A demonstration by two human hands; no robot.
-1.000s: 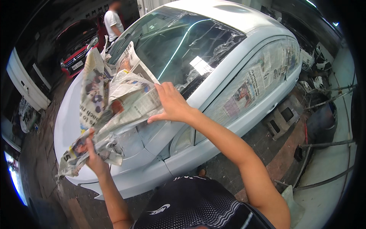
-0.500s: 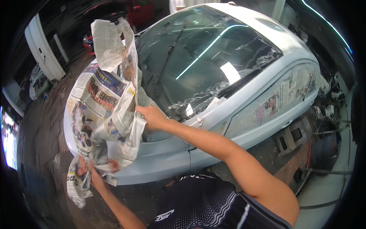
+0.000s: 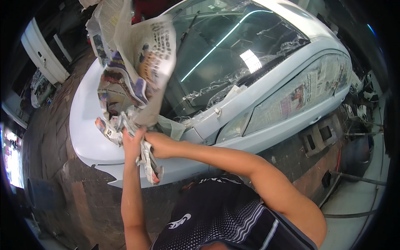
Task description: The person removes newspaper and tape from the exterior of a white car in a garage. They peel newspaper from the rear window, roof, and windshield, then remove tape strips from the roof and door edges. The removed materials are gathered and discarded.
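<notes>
The person's two hands meet over the front corner of a pale, whitish car (image 3: 89, 125), gathering a loose bundle of newspaper (image 3: 156, 52). The left hand (image 3: 132, 143) is closed around the crumpled lower part, its fingers wrapped tightly on the paper. The right hand (image 3: 161, 145) sits against it, curled on the same bunch — its fingertips are hidden. A twisted tail of paper (image 3: 149, 164) hangs below the hands, while the larger sheets, slightly blurred, billow upward in front of the hood and the near edge of the windshield (image 3: 212, 62). A wiper (image 3: 189, 28) stands out against the glass, and wrinkled clear film (image 3: 233, 79) clings along its lower side. Printed sheets cover the side window (image 3: 296, 102); beyond the car's side, a hollow concrete block (image 3: 317, 137) rests on the floor (image 3: 89, 200).
</notes>
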